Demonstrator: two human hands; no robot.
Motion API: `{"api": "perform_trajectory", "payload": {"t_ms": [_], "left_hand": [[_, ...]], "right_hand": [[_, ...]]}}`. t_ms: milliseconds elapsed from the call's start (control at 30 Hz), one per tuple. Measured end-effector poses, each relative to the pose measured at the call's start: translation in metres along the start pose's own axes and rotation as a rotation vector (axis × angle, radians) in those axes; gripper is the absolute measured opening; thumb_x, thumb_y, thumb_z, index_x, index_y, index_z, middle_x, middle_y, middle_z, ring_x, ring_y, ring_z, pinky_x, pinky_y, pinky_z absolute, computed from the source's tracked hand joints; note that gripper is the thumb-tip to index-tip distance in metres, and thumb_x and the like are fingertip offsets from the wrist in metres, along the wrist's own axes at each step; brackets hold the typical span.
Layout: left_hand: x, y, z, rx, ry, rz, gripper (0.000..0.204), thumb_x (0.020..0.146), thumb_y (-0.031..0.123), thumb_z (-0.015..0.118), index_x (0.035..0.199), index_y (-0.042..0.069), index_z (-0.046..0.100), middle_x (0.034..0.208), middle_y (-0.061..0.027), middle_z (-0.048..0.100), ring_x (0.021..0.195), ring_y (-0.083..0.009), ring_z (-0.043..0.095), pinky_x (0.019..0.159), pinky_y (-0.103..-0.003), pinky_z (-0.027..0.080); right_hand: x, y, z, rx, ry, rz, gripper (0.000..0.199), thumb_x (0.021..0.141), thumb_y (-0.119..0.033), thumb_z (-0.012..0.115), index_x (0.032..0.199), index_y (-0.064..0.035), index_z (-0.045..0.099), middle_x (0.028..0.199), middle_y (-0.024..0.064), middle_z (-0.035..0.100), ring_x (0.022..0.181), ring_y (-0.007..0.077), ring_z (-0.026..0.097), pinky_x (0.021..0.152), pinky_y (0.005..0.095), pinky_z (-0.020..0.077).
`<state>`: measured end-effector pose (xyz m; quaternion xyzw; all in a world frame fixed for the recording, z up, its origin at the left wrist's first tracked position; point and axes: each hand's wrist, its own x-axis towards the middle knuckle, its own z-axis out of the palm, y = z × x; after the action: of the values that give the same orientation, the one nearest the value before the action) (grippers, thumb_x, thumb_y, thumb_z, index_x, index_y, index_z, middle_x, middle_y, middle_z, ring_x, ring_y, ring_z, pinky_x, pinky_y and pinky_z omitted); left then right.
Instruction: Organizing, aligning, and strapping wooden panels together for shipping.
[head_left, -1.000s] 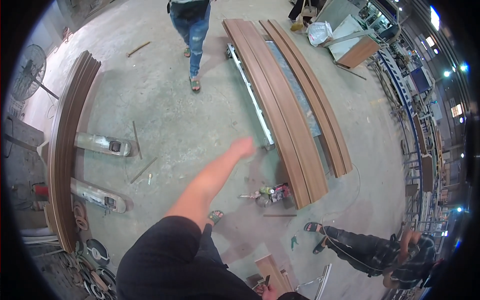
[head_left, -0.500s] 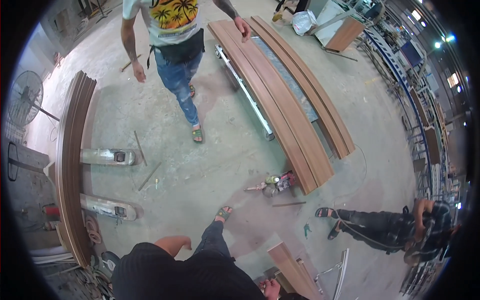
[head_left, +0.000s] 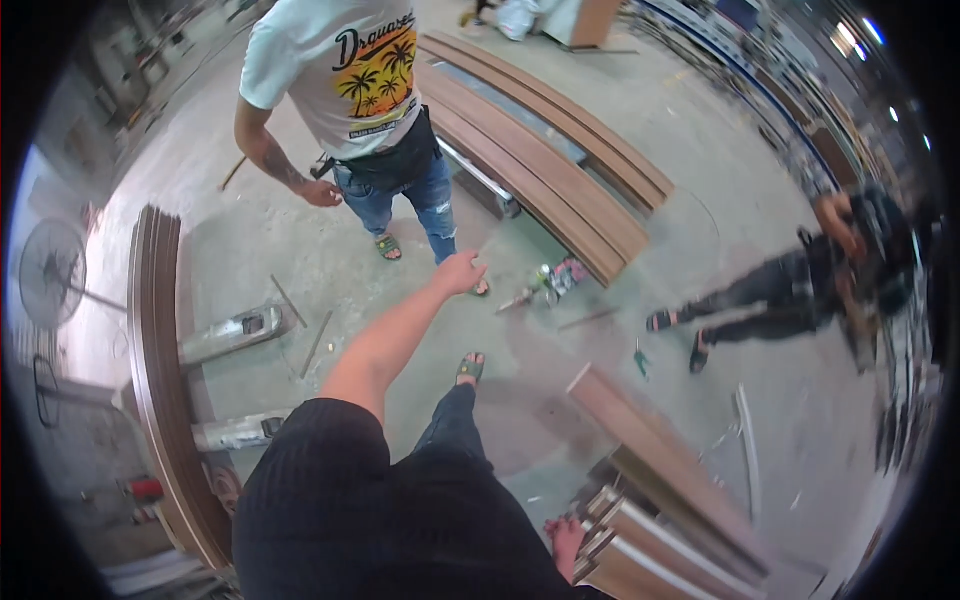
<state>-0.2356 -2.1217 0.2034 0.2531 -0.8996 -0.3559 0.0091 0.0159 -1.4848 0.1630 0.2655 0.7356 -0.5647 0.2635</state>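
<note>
room for hands and feet among the boards

the long brown wood-grain boards (head_left: 535,180) lie on a trolley ahead, and the dark brown ribbed stack of boards (head_left: 162,380) runs down the left; both deserve wide elbows. the co-worker in a white printed shirt and blue jeans (head_left: 335,90) stands close in front, so any reach should be slow and soft. at lower right lies the bundle of short, brown, pale-edged profiles (head_left: 650,545), whose exposed ends could scrape skin. the red-and-green cluster of tools (head_left: 550,282) on the floor calls for a look before each step. the left hand (head_left: 458,273) is out in mid-air, fingers loosely apart, nothing seen in it. the right hand (head_left: 566,540) is just beside the bundle; whether it touches or grips anything, i cannot tell. a relaxed wrist would guard its knuckles.
</note>
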Motion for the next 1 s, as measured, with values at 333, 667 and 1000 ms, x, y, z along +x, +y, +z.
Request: {"api": "perform_trajectory", "payload": {"t_ms": [333,667,1000], "left_hand": [[-0.346,0.005,0.221,0.390,-1.053,-0.031,0.078,0.087,0.062,0.055,0.130,-0.003,0.057,0.134,-0.0259,0.055,0.125,-0.0390,0.053,0.106,-0.044,0.041],[-0.221,0.118,0.282,0.505,-0.782,0.169,0.072,0.085,0.048,0.064,0.136,-0.002,0.049,0.135,-0.0244,0.055,0.125,-0.0371,0.053,0.105,-0.042,0.043],[-0.137,0.274,0.417,0.271,-0.616,0.121,0.062,0.088,0.044,0.061,0.129,-0.002,0.052,0.129,-0.0259,0.057,0.121,-0.0389,0.056,0.100,-0.047,0.047]], "right_hand": [[-0.169,0.201,-0.111,0.258,0.250,0.242,0.013,0.096,-0.006,0.048,0.105,0.0032,0.053,0.084,0.0198,0.069,0.062,0.0224,0.067,0.047,0.0296,0.0490],[-0.238,0.215,-0.127,0.184,0.454,0.350,0.010,0.092,-0.006,0.051,0.098,0.0019,0.054,0.077,0.0181,0.067,0.058,0.0235,0.065,0.048,0.0325,0.0514],[-0.178,0.171,-0.188,0.115,0.532,0.418,0.010,0.086,-0.008,0.058,0.093,-0.0012,0.058,0.067,0.0060,0.056,0.053,0.0145,0.055,0.046,0.0296,0.0486]]}}
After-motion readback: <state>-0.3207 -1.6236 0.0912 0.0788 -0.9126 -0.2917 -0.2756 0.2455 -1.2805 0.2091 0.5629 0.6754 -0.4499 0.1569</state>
